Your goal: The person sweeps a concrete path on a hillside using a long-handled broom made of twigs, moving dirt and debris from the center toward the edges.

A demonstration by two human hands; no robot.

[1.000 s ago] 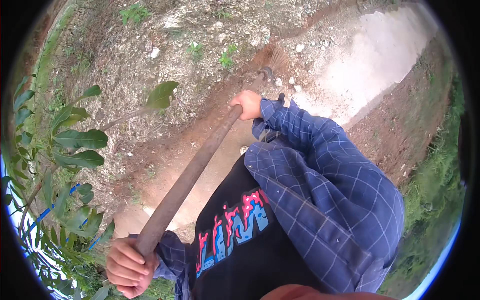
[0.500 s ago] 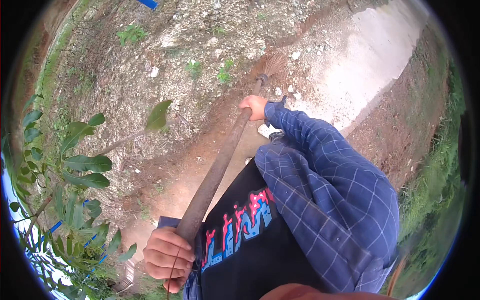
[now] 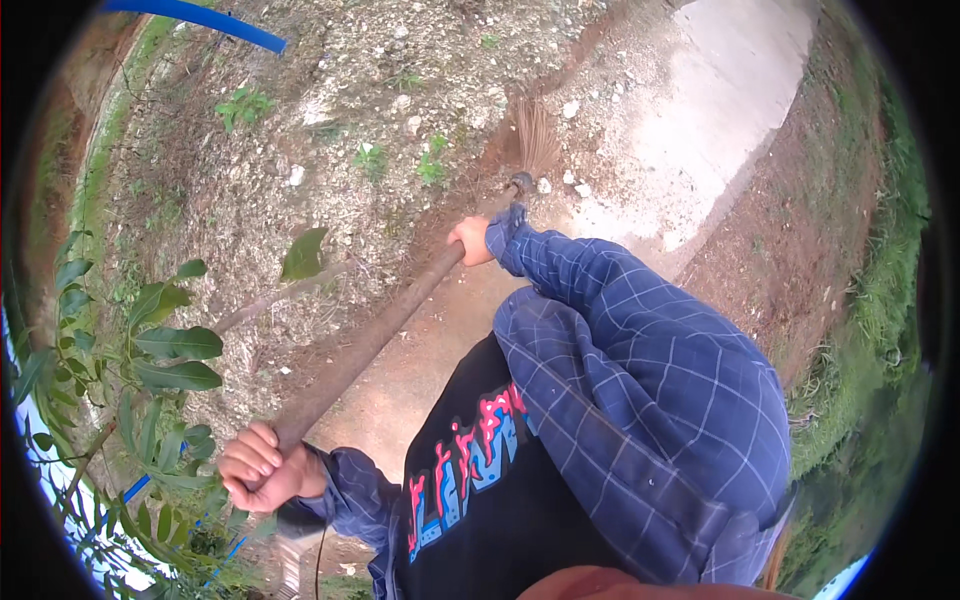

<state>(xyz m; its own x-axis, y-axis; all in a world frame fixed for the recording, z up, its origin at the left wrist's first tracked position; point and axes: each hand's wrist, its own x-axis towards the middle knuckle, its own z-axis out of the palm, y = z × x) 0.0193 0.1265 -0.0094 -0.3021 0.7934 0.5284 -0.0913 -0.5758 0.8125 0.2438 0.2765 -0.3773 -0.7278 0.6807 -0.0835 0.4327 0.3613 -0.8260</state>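
Note:
A broom with a long wooden handle (image 3: pixel 365 340) slants across the view, from lower left to upper middle. My left hand (image 3: pixel 262 470) is closed round the thick near end of the handle, out to the left of my body. Farther along, my right hand (image 3: pixel 472 240) is wrapped round the handle not far below the binding. Beyond it, the brown bristles (image 3: pixel 537 140) fan out over the ground, at the border between gravelly soil and a pale paved strip (image 3: pixel 690 150).
Stony ground (image 3: pixel 330 190) with small green weeds (image 3: pixel 243 107) spreads ahead. Leafy branches (image 3: pixel 170 345) reach in from the left, close to my left hand. A blue pipe (image 3: pixel 215 22) crosses the upper left. Small white stones (image 3: pixel 570 109) lie near the bristles. Grass (image 3: pixel 860 370) borders the right.
My left hand has swung outward to the left with the handle's end, so the broom lies at a flatter slant. My right hand has shifted slightly left and down. More of the blue pipe shows.

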